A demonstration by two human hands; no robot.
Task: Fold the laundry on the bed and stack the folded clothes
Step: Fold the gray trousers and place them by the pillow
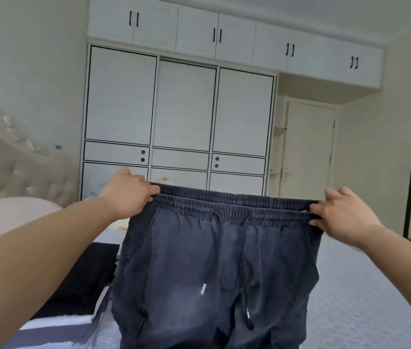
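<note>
Trousers held up by the waistband over the bed, both hands gripping.

Left hand (pixel 126 195) had its grip closed round the left end of the elastic waistband, fingers curled over the top edge; right hand (pixel 343 217) pinched the right end, so the band ran taut left to right between them. The dark trousers (pixel 214 285) hung straight down from both grips, long axis vertical, legs leaving the frame at the bottom, drawstring dangling at centre. A black garment (pixel 81 280) lay on the bed at near left, just beside the hanging cloth. Bed (pixel 365 298) looked open at right: likely the better side for laying flat.
</note>
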